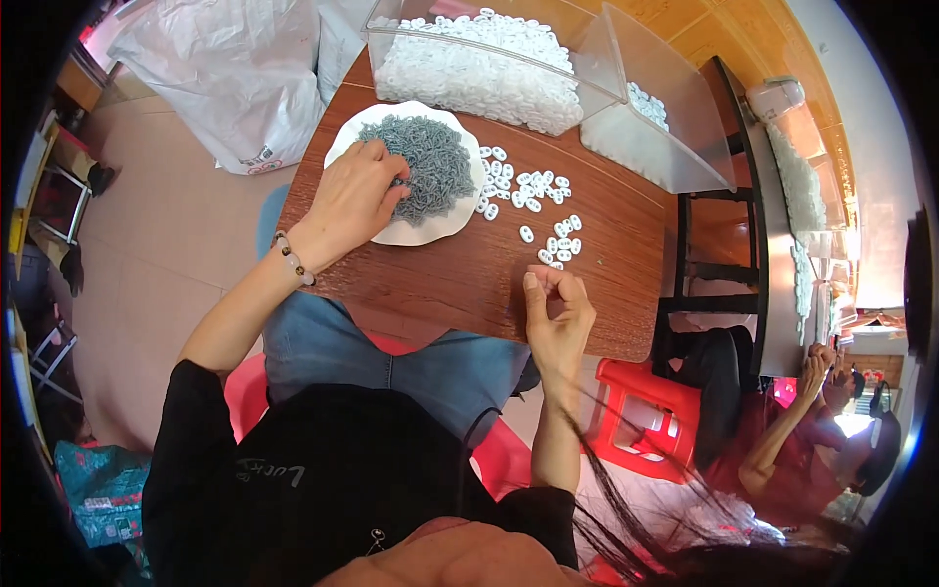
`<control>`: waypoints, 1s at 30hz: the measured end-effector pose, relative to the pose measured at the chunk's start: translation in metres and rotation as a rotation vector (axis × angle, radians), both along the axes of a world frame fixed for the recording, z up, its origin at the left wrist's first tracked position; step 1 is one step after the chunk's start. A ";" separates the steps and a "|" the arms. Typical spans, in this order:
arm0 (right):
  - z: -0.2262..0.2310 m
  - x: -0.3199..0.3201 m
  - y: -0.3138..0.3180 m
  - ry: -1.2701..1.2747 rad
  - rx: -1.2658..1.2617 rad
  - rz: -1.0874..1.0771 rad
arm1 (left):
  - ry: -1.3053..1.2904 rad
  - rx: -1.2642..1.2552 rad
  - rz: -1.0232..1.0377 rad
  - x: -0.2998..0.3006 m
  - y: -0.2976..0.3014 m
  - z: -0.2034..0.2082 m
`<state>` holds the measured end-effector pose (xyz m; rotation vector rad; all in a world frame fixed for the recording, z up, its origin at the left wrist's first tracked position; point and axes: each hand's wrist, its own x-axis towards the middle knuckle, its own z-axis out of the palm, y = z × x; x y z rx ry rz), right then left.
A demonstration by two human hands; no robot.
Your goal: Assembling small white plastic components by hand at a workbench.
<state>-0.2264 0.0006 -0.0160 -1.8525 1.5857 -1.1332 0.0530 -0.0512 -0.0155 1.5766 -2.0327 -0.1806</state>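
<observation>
A scalloped white plate point(390, 233) holds a heap of small grey screws point(430, 161). My left hand point(360, 186) reaches over its left side, fingers curled down into the heap with thumb and forefinger close together. Their grip on the screws is partly hidden. Right of the plate, many white oval pieces with two holes point(533, 186) lie scattered on the brown table point(440, 284). Close to the table's front edge, below the nearest pieces, my right hand point(559, 311) has its thumb and fingertips pinched together. Whatever is between those tips is too small to name.
Two clear bins of white pieces, one large point(479, 83) and one beside it point(636, 147), stand at the table's back. White sacks point(225, 78) sit back left. A red stool point(636, 421) is at right, and a co-worker point(802, 450) sits at a dark bench point(773, 264).
</observation>
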 end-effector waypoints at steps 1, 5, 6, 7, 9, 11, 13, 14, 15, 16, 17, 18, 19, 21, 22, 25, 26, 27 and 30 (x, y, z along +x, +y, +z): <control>0.000 0.002 0.002 -0.004 0.001 0.000 | 0.015 0.009 -0.002 0.001 -0.002 -0.001; -0.006 0.005 0.004 -0.057 0.001 0.025 | 0.122 0.059 0.007 0.002 -0.003 0.006; -0.008 0.005 0.004 -0.062 -0.006 0.038 | 0.120 0.060 0.008 0.002 -0.003 0.009; -0.008 0.006 0.004 -0.063 -0.006 0.038 | 0.236 0.138 0.019 0.002 -0.003 0.011; -0.008 0.007 0.005 -0.224 0.184 0.031 | 0.353 0.215 0.032 0.004 -0.003 0.011; -0.008 0.009 0.004 -0.288 0.253 0.076 | 0.676 0.393 0.037 0.007 -0.004 0.005; -0.003 0.014 0.002 -0.352 0.324 0.108 | 0.907 0.458 0.014 -0.003 0.005 0.008; 0.003 0.020 0.001 -0.491 0.360 0.157 | 1.138 0.520 -0.005 -0.011 0.012 0.009; 0.007 0.025 0.001 -0.631 0.395 0.208 | 1.137 0.524 -0.009 -0.017 0.019 0.010; 0.008 0.029 0.001 -0.632 0.396 0.201 | 1.223 0.578 -0.047 -0.024 0.027 0.012; 0.008 0.031 0.002 -0.676 0.397 0.215 | 1.308 0.633 -0.086 -0.031 0.034 0.012; 0.009 0.033 0.002 -0.719 0.398 0.231 | 1.308 0.640 -0.090 -0.036 0.040 0.011; 0.011 0.035 0.004 -0.719 0.399 0.222 | 1.358 0.724 -0.124 -0.041 0.044 0.008; 0.016 0.038 0.008 -0.727 0.456 0.219 | 1.431 0.845 -0.162 -0.050 0.054 0.008; 0.018 0.038 0.009 -0.728 0.457 0.210 | 1.430 0.853 -0.165 -0.054 0.056 0.007; 0.018 0.035 0.012 -0.788 0.462 0.217 | 1.439 0.890 -0.181 -0.061 0.060 0.001; 0.015 0.032 0.012 -0.728 0.449 0.204 | 1.458 0.900 -0.176 -0.062 0.060 -0.001; 0.013 0.029 0.013 -0.673 0.429 0.191 | 1.470 0.907 -0.174 -0.064 0.060 -0.001; 0.015 0.027 0.016 -0.697 0.419 0.187 | 1.460 0.899 -0.174 -0.068 0.060 0.000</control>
